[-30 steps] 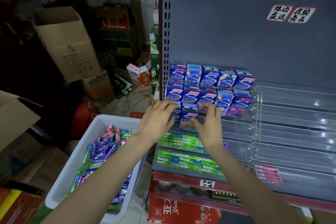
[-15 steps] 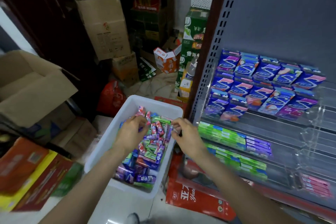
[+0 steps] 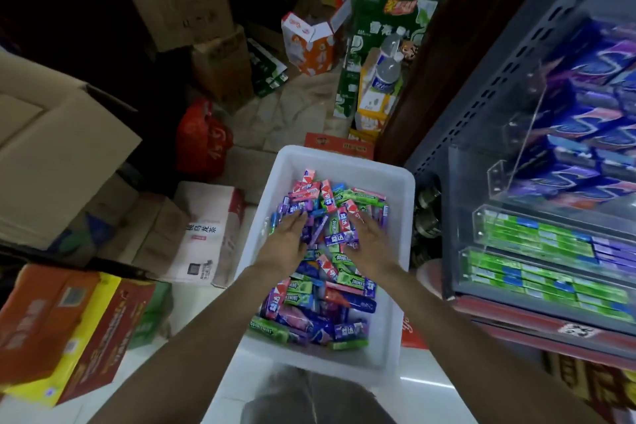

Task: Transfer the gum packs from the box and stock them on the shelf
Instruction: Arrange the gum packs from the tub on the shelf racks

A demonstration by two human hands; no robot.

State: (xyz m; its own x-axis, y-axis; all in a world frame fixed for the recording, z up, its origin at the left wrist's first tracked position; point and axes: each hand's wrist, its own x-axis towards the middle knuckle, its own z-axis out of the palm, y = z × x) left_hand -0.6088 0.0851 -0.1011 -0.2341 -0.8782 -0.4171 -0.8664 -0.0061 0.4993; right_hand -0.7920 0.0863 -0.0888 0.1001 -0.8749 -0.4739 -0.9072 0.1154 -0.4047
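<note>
Two hands are down in the white box (image 3: 395, 182) at once, both working the same heap. Left hand (image 3: 287, 239) lies palm-down on the loose gum packs (image 3: 321, 289), fingers stretched forward and fairly straight, resting on purple and blue wrappers; nothing is pinched there, so that grip is released. Right hand (image 3: 370, 241) mirrors it just beside, fingers spread and lightly bent over the pile, touching red-and-white and purple packs; no pack is visibly closed in it either, so released as well. Between the two hands a few packs stand up slightly out of the heap.

Gum fills most of the box: green, purple, blue and pink-red sticks lying every way, with the near end of the box showing bare white floor. That box sits low on the floor, just left of the shelf (image 3: 444, 134).

Over on the shelf, clear plastic tiers already carry stock: blue and purple packs (image 3: 585, 148) on the upper rows, blurred by motion, and neat green rows (image 3: 537, 244) with a few purple ones at their right end on the lower two tiers.

Around the box, brown cartons (image 3: 62, 148) stack up on the left, a red bag (image 3: 203, 137) sits behind, and green cases (image 3: 395, 10) stand by the shelf post.
</note>
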